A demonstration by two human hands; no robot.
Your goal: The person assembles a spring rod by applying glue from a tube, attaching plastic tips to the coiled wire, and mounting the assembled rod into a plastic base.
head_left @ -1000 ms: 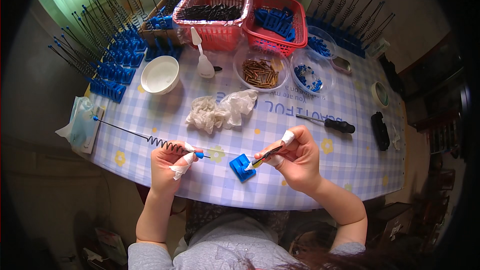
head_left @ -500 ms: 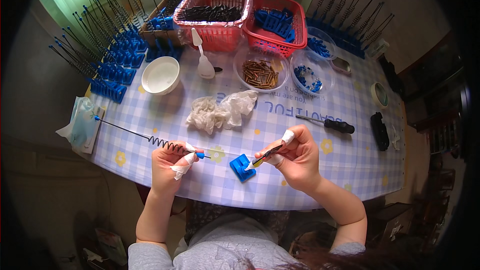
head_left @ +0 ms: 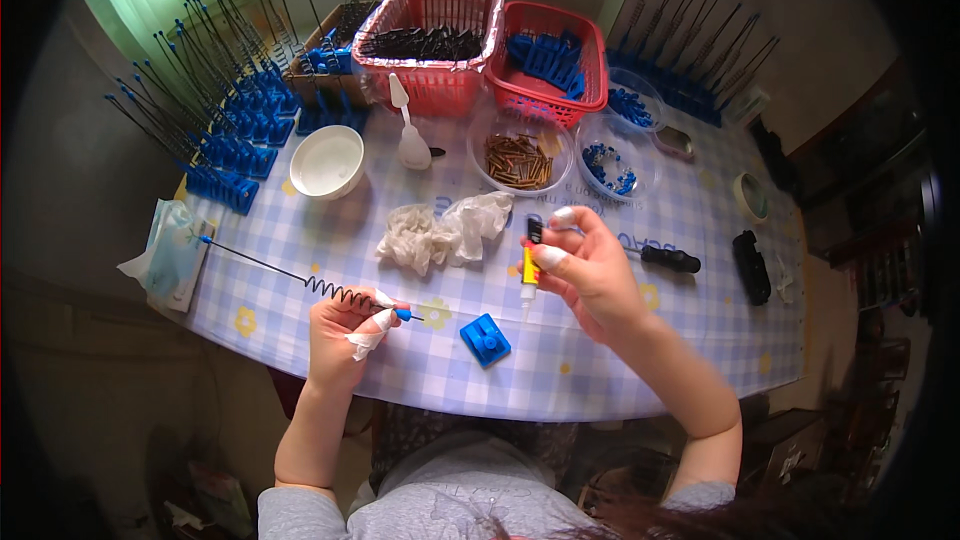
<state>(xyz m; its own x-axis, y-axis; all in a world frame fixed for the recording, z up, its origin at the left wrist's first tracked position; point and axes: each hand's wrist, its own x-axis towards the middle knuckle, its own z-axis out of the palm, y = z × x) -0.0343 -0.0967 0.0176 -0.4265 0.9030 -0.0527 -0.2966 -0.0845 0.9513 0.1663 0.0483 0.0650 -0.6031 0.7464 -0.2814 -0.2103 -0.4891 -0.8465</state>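
Note:
My left hand grips a thin black rod with a coiled spring near its blue tip; the rod reaches left across the checked tablecloth. White tape wraps two fingertips of that hand. My right hand holds a small yellow glue tube upright, nozzle down, above the cloth. A small blue plastic block lies on the table between the hands, below the tube and touched by neither hand.
Crumpled white tissue lies beyond the hands. Behind it stand a white bowl, a clear bowl of brass screws, a bowl of blue bits and two red baskets. Finished rods on blue bases fill the far left. A black-handled screwdriver lies right.
My right hand has lifted away from the blue block and turned the glue tube upright, moving up and right. The left hand with the rod has stayed put.

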